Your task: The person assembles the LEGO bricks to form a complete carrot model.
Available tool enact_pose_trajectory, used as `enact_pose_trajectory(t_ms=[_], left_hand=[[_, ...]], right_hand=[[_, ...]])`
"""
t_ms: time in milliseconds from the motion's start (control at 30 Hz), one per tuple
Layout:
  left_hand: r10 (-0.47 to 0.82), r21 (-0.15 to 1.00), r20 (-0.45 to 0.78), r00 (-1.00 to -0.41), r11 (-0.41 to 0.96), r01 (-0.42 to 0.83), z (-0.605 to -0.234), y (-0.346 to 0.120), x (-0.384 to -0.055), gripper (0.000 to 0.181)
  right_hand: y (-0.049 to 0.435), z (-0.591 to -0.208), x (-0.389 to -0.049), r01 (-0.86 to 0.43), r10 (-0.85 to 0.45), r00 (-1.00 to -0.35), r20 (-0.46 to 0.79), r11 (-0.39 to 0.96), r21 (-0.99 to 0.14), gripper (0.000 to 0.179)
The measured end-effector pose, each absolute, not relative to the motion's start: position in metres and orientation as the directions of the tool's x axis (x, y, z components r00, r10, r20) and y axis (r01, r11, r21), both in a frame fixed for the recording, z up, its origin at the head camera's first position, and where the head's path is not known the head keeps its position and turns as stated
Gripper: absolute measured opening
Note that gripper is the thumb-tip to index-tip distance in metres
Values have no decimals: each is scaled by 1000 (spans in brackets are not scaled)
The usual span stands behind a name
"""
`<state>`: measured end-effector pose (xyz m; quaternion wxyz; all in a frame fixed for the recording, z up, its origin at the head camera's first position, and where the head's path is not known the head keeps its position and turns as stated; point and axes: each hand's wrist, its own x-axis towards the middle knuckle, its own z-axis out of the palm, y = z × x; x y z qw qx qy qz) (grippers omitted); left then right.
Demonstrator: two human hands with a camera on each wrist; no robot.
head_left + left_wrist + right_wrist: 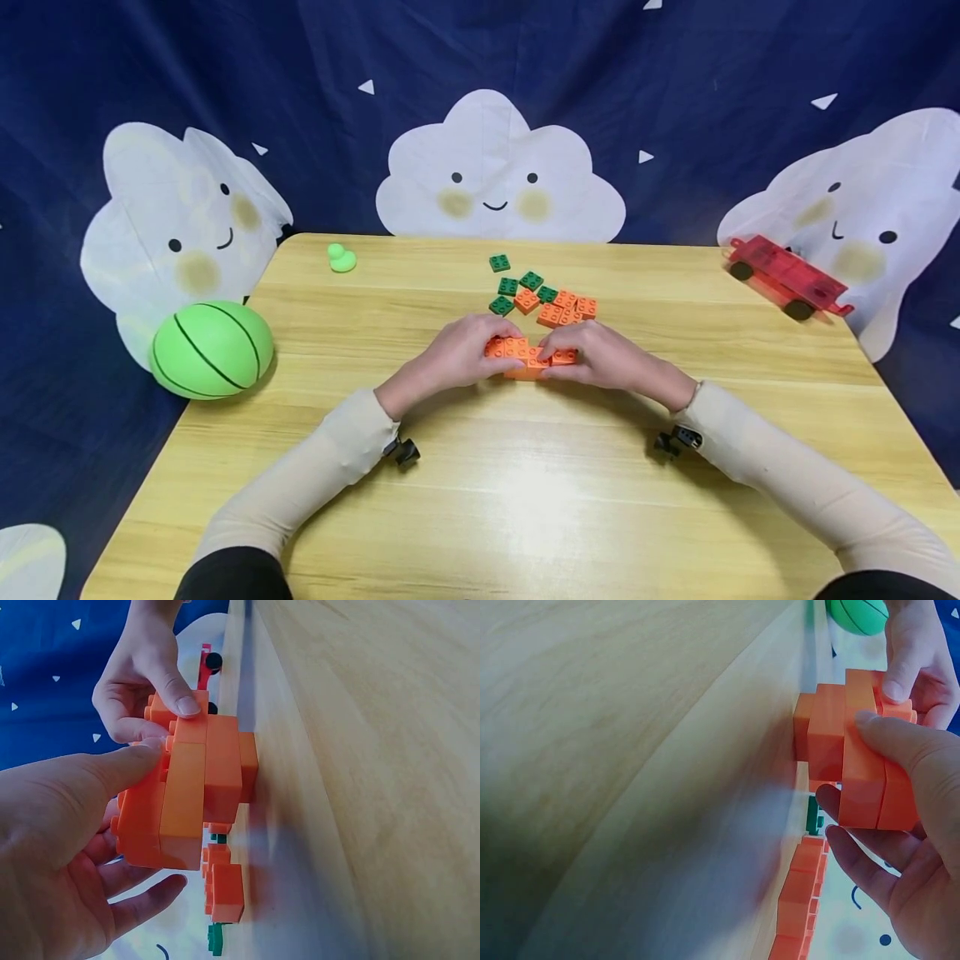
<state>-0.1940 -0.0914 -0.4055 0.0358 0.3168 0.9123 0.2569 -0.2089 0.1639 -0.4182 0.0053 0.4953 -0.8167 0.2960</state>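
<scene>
Between both hands stands a stepped build of orange toy bricks (528, 367), narrow at the table and wider towards the top. My left hand (461, 354) pinches its left end, thumb on the near side and fingers partly hidden behind. At the right end my right hand (603, 357) grips the upper bricks (864, 765) the same way. In the left wrist view, the left thumb lies near the studs of the top layer (142, 817). Just beyond the hands lie loose orange bricks (567, 308) and several flat green bricks (507, 287).
A green ball (212, 350) sits at the table's left edge. Near the back left corner is a small green duck (342, 258). A red toy wagon (787, 273) with black wheels is at the right back edge. Blue cloth with white clouds (498, 167) hangs behind the wooden table (525, 500).
</scene>
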Motion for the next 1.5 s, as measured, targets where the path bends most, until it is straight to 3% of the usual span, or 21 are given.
enact_pose_trajectory(t_ms=[733,1500], left_hand=[[586,453,98,-804,693,560,-403,-87,-192,39],[567,474,81,-819,701,532,-403,-87,-192,35]], right_hand=[[165,-416,-208,-778,-795,-548,261,370,-508,9],[163,-415,-210,-791,-803,-525,281,339,-509,11]])
